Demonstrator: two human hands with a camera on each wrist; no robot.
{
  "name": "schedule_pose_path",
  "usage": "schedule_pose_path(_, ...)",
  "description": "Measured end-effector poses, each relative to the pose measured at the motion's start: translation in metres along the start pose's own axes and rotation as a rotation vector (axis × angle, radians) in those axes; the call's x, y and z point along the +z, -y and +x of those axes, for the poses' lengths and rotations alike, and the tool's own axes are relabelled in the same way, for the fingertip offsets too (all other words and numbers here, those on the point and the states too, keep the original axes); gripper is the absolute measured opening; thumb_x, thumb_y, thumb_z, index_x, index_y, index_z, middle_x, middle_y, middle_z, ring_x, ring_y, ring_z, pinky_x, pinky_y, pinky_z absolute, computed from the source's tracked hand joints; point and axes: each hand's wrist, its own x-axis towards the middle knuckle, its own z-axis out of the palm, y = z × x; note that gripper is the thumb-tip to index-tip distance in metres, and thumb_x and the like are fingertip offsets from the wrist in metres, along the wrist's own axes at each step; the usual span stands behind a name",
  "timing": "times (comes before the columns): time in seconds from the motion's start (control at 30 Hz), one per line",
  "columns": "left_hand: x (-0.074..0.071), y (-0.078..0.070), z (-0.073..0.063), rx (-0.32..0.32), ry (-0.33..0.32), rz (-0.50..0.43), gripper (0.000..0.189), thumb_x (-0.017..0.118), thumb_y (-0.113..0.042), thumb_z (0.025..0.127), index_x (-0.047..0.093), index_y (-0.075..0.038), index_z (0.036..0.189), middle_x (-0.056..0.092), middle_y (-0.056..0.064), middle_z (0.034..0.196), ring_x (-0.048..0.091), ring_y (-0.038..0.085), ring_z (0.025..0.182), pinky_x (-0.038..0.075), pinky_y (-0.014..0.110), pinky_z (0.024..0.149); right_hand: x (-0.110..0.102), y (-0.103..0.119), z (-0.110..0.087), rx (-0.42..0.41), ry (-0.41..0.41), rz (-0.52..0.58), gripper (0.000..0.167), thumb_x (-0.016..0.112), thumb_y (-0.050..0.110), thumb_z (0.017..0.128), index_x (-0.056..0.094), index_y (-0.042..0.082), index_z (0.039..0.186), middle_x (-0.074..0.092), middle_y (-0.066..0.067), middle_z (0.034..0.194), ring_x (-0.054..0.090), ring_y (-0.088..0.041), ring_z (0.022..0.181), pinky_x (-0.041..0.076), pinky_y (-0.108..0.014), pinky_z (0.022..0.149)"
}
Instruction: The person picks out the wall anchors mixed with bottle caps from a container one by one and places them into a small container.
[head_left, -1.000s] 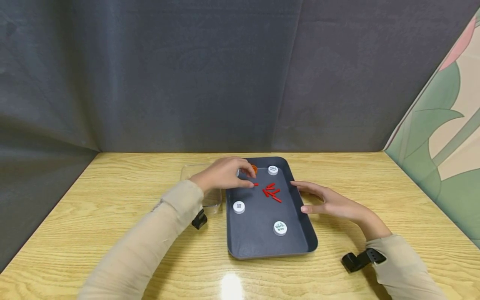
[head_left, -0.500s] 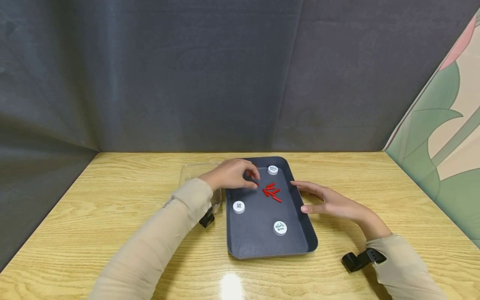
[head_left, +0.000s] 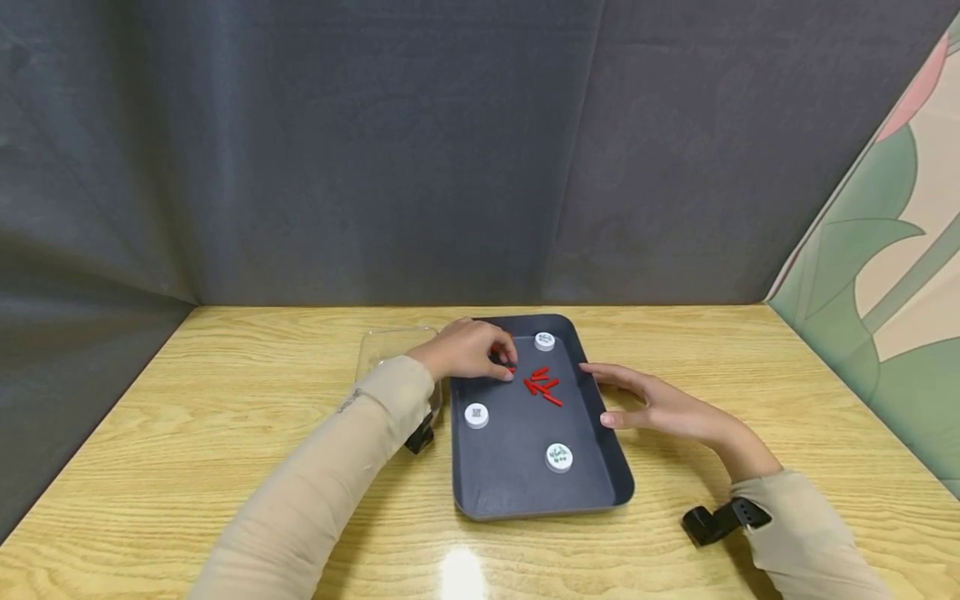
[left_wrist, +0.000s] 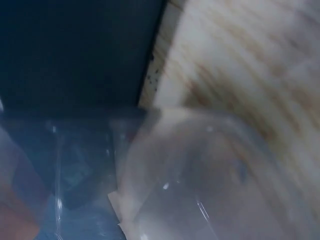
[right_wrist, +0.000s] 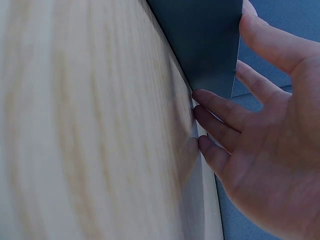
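Note:
In the head view, a dark grey tray (head_left: 517, 492) stands on the table. My left hand (head_left: 471, 348) reaches over its far left part, thumb and fingertips pinching a short red stick (head_left: 513, 369). Several similar red sticks (head_left: 542, 386) lie loosely in the tray, just right of those fingertips. An orange round thing (head_left: 509, 340) is mostly hidden behind the fingers. My right hand (head_left: 656, 406) rests its thumb and fingertips at the tray's right rim. In the right wrist view its fingers (right_wrist: 220, 107) are spread and fairly straight against the tray's outer wall (right_wrist: 205, 45).
White round caps with printed tops lie in the tray: one at the left (head_left: 476, 415), one near the front (head_left: 558, 457), one at the back (head_left: 544, 341). A clear plastic box (head_left: 375, 346) stands left of the tray, partly behind the left forearm. A dark curtain (head_left: 390, 167) hangs behind.
My left hand has moved a little right, and its thumb and fingers have come together at the red stick. The right hand has stayed at the tray's rim.

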Motion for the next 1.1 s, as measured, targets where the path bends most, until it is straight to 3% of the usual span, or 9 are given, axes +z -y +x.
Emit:
schedule_pose_path(0.23,-0.0001,0.0006,0.004,-0.033,0.04,-0.009,0.019,0.08,-0.04,0.084,0.072,-0.029,0.097,0.064,-0.019,0.088,0.058,0.002,0.083,0.039,0.031,0.095,0.0012,-0.001,-0.0002,-0.013,-0.005,-0.004,0.072,0.073,0.023,0.091,0.038,0.009,0.152,0.039,-0.018,0.153,0.038,-0.04,0.138,0.028,-0.059,0.109)
schedule_pose_path(0.63,-0.0005,-0.0009,0.0046,-0.018,0.064,0.014,0.01,0.079,-0.039,0.085,0.075,-0.03,0.089,0.064,-0.018,0.077,0.058,0.003,0.072,0.039,0.03,0.091,0.0005,-0.0015,-0.001,-0.007,-0.005,-0.006,0.072,0.073,0.024,0.091,0.038,0.011,0.153,0.039,-0.016,0.152,0.039,-0.039,0.137,0.029,-0.059,0.109)
schedule_pose_path(1.1,-0.0016,-0.0014,0.0035,-0.009,0.095,0.039,0.011,0.076,-0.041,0.087,0.074,-0.031,0.086,0.064,-0.017,0.076,0.057,0.002,0.071,0.041,0.026,0.083,0.0004,-0.0013,-0.0002,0.008,-0.006,0.002,0.072,0.073,0.025,0.091,0.038,0.012,0.153,0.039,-0.016,0.153,0.037,-0.039,0.139,0.027,-0.059,0.11)
